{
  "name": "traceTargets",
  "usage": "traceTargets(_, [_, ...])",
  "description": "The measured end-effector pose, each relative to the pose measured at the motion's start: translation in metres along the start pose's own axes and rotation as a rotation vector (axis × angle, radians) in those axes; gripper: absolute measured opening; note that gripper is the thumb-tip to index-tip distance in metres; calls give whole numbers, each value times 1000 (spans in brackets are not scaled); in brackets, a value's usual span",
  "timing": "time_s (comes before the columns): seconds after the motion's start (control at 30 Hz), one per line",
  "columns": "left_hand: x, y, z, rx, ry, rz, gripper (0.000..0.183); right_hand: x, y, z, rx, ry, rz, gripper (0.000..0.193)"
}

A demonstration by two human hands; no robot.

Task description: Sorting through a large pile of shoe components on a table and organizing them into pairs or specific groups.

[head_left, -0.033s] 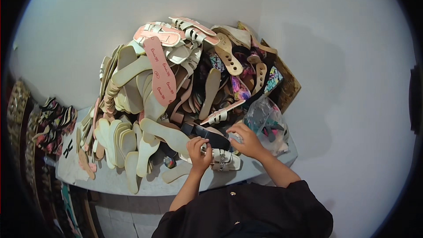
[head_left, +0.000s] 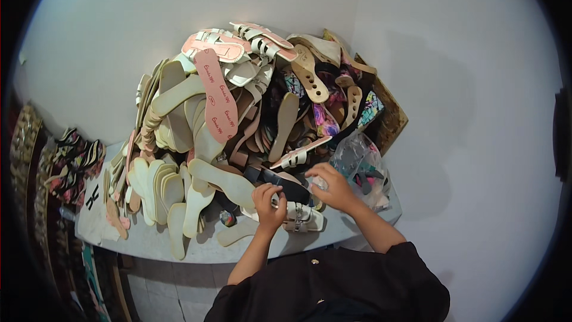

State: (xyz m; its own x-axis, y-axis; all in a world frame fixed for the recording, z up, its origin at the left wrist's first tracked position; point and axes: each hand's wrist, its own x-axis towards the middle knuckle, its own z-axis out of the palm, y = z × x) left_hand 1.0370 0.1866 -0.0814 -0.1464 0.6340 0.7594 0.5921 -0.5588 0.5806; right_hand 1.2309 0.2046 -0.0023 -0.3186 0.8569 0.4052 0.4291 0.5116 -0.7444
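Table (head_left: 146, 244) bears a smooth black sole (head_left: 291, 189) beside a white sandal (head_left: 307, 222) with shiny trim. I see the left hand (head_left: 269, 206) and right hand (head_left: 333, 191) close by, fingers half-curled; whether either grips anything, I cannot tell.

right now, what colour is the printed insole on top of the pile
The printed insole is pink with red lettering, seen best in the head view.

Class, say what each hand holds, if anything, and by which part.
The right hand seems to pinch a small pale thing; which part is unclear. The left hand curls beside a black sole; any hold cannot be told.
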Motion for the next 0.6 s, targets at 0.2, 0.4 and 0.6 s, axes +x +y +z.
traceTargets(0.2, [43,1,47,32,-287,48,32,59,36,-62,-193,145,-173,28])
traceTargets(0.4, [107,-1,112,31,-505,-82,55,108,84,-122,-607,202,-148,27])
traceTargets(0.6, [158,-11,177,340,-314,96,60,183,167,-149,-619,431,-302,32])
